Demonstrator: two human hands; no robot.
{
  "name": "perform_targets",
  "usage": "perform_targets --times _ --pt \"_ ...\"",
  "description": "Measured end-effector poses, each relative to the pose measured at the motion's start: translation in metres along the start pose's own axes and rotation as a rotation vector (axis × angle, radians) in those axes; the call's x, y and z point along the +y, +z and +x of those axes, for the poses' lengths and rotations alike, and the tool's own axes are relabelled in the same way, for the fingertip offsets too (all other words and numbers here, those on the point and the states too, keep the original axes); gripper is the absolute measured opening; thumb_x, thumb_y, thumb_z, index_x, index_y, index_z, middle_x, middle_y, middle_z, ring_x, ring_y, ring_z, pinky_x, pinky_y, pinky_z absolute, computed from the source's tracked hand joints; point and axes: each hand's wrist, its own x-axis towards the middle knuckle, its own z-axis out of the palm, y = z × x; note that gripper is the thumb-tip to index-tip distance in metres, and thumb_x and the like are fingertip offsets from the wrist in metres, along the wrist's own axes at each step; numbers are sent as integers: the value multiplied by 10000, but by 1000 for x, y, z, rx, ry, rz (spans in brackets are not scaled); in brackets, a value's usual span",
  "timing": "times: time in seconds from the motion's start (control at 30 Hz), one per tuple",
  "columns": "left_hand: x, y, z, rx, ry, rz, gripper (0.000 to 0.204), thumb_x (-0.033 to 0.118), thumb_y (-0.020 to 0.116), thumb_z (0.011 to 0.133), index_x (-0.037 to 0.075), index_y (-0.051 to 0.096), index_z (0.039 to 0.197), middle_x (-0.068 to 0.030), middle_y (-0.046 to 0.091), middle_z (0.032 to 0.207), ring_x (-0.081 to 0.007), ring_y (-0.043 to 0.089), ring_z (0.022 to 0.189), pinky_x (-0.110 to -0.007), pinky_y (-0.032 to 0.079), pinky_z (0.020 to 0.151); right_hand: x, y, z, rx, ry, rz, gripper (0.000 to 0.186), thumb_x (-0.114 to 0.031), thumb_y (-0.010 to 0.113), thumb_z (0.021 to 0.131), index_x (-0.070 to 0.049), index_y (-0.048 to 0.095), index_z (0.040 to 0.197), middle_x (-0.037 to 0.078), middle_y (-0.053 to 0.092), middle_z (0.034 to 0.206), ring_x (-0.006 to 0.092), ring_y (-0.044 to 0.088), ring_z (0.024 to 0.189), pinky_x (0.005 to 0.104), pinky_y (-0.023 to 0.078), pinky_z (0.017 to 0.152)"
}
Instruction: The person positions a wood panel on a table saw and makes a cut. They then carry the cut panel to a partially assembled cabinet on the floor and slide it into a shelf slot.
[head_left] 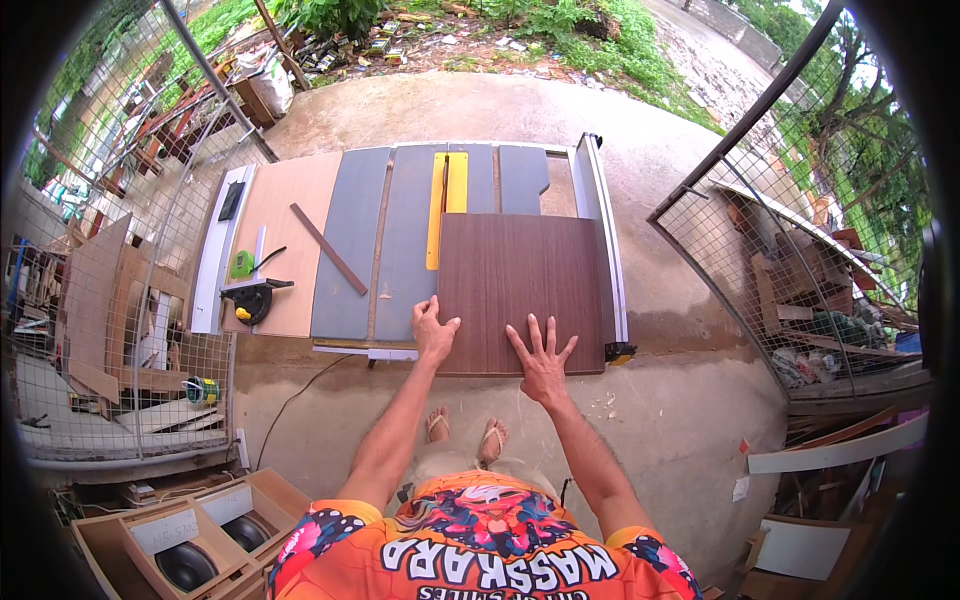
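Observation:
A dark brown wood-grain panel (520,280) lies flat on the grey table saw (350,225). It covers the right front part and reaches the near edge. My left hand (435,333) grips the panel's left edge near its front corner, thumb toward the panel and fingers along the side. Fingers spread, my right hand (542,358) rests flat on the panel close to its near edge. The panel's right side runs along the metal rip fence (603,240). Just beyond its left far corner shows the yellow throat plate (453,180), partly hidden by the panel.
Left on the saw lie a narrow brown strip (328,249), a green tape measure (242,264) and a black miter gauge (252,298). A cord (300,395) trails over the concrete floor. Mesh gates (770,200) flank both sides. Speaker boxes (190,545) stand at lower left.

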Motion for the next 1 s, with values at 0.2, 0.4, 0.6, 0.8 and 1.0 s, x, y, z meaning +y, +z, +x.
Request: perform_targets --times 0.2,0.4,0.6,0.8,1.0 --pt "-5 1 4 -5 -10 -43 808 220 851 797 -14 527 1499 -180 508 1385 -352 508 1308 -431 420 1144 -2 -8 4 -37 8 0 1153 58 726 702 -419 264 1645 77 81 1756 451 8 1605 876 27 1120" --pt "-6 3 8 -6 -12 -66 792 213 843 800 -10 535 1494 -175 510 1384 -352 499 1313 -434 412 1147 -2 -11 7 -49 16 8 1150 62 730 704 -420 270 1642 74 85 1755 449 10 1605 879 26 1119" --pt "-6 2 11 -6 11 -55 793 203 846 793 -24 537 1487 -189 517 1376 -356 508 1305 -432 416 1143 -1 -9 10 -48 21 0 1156 57 748 701 -424 273 1638 66 74 1756 447 7 1605 881 33 1120" --pt "-7 4 14 -4 16 -60 808 204 859 778 -31 538 1482 -196 522 1368 -358 512 1302 -433 422 1137 0 -8 12 -44 24 -5 1157 58 748 704 -428 269 1638 63 64 1757 446 1 1605 883 41 1116" --pt "-12 4 15 4 22 -67 858 221 887 748 -36 532 1486 -191 513 1373 -357 514 1300 -429 426 1133 0 -11 12 -59 8 -7 1159 62 725 733 -435 223 1651 66 56 1760 469 0 1599 881 52 1114"
